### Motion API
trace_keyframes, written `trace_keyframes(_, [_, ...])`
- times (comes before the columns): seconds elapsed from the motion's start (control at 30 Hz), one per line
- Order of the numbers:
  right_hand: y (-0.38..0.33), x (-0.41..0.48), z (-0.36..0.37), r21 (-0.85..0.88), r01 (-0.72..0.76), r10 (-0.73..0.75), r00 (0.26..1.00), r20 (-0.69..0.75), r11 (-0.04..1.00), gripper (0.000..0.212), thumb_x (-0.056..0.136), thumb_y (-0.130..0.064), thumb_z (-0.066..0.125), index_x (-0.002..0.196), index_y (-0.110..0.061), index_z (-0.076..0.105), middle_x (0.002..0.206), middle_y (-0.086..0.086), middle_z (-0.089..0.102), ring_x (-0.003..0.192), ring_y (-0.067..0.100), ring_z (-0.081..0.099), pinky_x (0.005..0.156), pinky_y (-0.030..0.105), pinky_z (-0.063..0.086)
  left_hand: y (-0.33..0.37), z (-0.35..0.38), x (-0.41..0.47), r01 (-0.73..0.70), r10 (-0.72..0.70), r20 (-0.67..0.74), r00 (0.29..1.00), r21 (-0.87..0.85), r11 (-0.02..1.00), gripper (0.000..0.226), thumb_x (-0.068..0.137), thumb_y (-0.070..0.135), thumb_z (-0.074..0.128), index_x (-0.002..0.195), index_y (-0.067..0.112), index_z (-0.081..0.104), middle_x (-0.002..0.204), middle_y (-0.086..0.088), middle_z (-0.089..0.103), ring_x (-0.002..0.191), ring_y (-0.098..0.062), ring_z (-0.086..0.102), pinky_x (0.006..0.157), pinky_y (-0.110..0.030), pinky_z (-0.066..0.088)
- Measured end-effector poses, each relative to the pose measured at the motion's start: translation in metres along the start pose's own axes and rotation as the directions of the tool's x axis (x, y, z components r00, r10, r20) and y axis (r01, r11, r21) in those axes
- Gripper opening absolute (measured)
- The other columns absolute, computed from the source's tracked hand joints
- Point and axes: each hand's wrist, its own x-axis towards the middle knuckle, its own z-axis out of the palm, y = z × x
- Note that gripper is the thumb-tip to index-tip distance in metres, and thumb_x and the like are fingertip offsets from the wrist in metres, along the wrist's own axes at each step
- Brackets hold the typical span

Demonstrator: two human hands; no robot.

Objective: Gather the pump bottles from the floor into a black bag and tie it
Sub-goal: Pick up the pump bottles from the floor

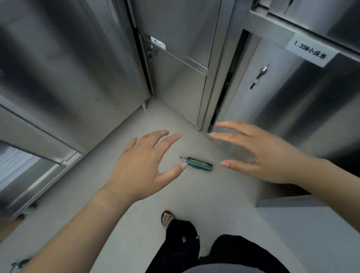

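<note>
A dark green pump bottle [198, 163] lies on its side on the grey floor, its silver pump head pointing left. My left hand [142, 164] hovers above and to the left of it, fingers spread, holding nothing. My right hand [263, 154] is held out to the right of the bottle, also spread and empty. A second green pump bottle [19, 264] lies at the lower left, partly hidden behind my left forearm. No black bag is in view.
Stainless steel cabinets [56, 71] line the left, back and right of a narrow floor strip [121, 220]. One right cabinet door [222, 100] stands ajar. White folded linen [2, 168] sits on a low left shelf. My sandalled foot [168, 220] and black trousers are below.
</note>
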Motion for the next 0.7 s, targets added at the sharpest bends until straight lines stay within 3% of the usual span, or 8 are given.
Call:
trace_keyframes(0.23, [0.034, 0.065, -0.006, -0.005, -0.031, 0.031, 1.0, -0.004, 0.999, 0.068, 0.082, -0.068, 0.036, 0.141, -0.034, 0.035, 0.151, -0.01, 0.029, 0.133, 0.008, 0.033, 0.106, 0.023, 0.026, -0.035, -0.003, 0.072, 0.042, -0.041, 0.086, 0.995, -0.007, 0.999, 0.079, 0.074, 0.076, 0.016, 0.144, 0.041, 0.026, 0.148, 0.008, 0.038, 0.138, -0.011, 0.032, 0.114, -0.047, 0.024])
trace_keyframes(0.37, [0.063, 0.093, -0.012, 0.024, -0.011, 0.011, 1.0, 0.018, 1.0, 0.069, 0.082, -0.067, 0.037, 0.141, -0.033, 0.036, 0.151, -0.008, 0.029, 0.134, 0.01, 0.034, 0.107, 0.029, 0.03, -0.042, 0.003, 0.102, 0.092, -0.09, 0.083, 0.993, -0.026, 0.995, 0.079, 0.074, 0.076, 0.017, 0.144, 0.04, 0.027, 0.148, 0.005, 0.039, 0.138, -0.013, 0.032, 0.111, -0.048, 0.028])
trace_keyframes(0.7, [0.154, 0.18, 0.0, 0.19, 0.06, -0.089, 0.985, 0.146, 0.98, 0.07, 0.076, -0.07, 0.037, 0.138, -0.038, 0.039, 0.149, -0.012, 0.031, 0.135, 0.005, 0.03, 0.108, 0.025, 0.027, -0.032, 0.049, 0.148, 0.383, -0.382, 0.021, 0.924, -0.049, 0.923, 0.077, 0.077, 0.074, 0.019, 0.142, 0.035, 0.033, 0.143, 0.005, 0.045, 0.133, -0.016, 0.04, 0.109, -0.049, 0.032])
